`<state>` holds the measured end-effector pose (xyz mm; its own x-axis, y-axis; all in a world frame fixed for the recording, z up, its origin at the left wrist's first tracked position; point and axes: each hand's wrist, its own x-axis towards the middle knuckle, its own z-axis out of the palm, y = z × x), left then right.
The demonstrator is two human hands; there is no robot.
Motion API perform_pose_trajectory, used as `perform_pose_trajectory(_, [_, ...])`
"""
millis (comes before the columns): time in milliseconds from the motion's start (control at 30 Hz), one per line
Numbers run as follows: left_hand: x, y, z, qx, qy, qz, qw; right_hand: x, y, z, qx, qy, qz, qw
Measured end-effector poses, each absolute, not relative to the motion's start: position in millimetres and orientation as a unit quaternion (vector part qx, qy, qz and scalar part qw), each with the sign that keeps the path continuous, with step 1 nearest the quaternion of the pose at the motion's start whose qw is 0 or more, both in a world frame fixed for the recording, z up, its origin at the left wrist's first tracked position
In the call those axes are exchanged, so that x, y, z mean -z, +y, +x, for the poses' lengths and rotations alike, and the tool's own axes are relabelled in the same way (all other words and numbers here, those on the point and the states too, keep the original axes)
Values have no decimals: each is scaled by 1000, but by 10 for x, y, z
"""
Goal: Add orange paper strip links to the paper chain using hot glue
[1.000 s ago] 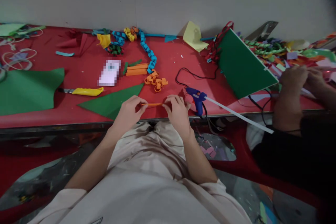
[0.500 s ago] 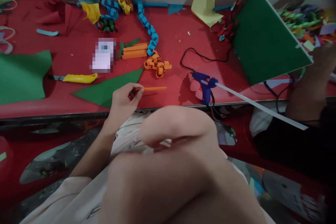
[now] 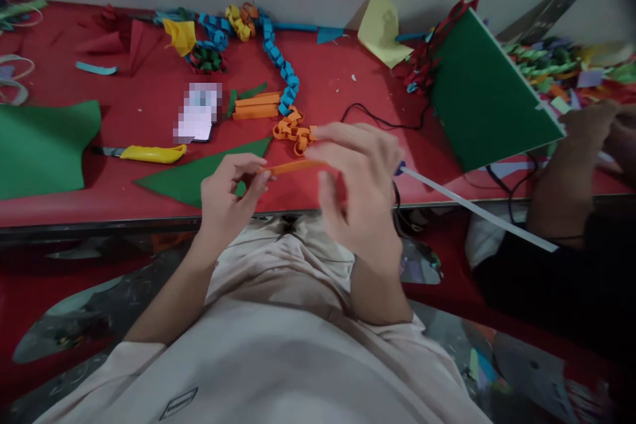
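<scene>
My left hand (image 3: 231,192) pinches one end of an orange paper strip (image 3: 295,165) over the table's front edge. At the strip's other end is my right hand (image 3: 360,189), blurred, with its fingers apart; whether it touches the strip is unclear. Behind the strip lies an orange paper chain (image 3: 293,132), joined to a blue chain (image 3: 281,63). Folded orange strips (image 3: 256,106) rest left of the chains. My right hand mostly hides the glue gun, whose white glue stick (image 3: 477,210) sticks out to the right. A green paper piece (image 3: 199,175) lies beside my left hand.
A yellow cutter (image 3: 154,154) and a phone (image 3: 199,112) lie on the red table (image 3: 318,93). Green paper (image 3: 44,146) is at the left. A green board (image 3: 491,93) leans at the right, near another person's hands (image 3: 591,126). A black cord runs behind the glue gun.
My right hand has moved from close to the camera to the strip's right end. My left hand still holds the strip, now slightly tilted. The view has shifted a little.
</scene>
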<state>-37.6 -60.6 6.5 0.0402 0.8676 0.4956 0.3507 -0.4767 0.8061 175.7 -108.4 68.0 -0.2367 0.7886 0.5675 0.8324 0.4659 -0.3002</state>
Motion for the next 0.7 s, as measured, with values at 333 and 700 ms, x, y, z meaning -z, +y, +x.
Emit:
perform_pose_trajectory(333, [45,-648,-169,-609,370,608,350,1,-779,1582,-82,-715,-522,458])
perform_pose_trajectory(700, [71,-767,-247,-581,238,772,96,-8,-807,1670,-588,-465,-491,443])
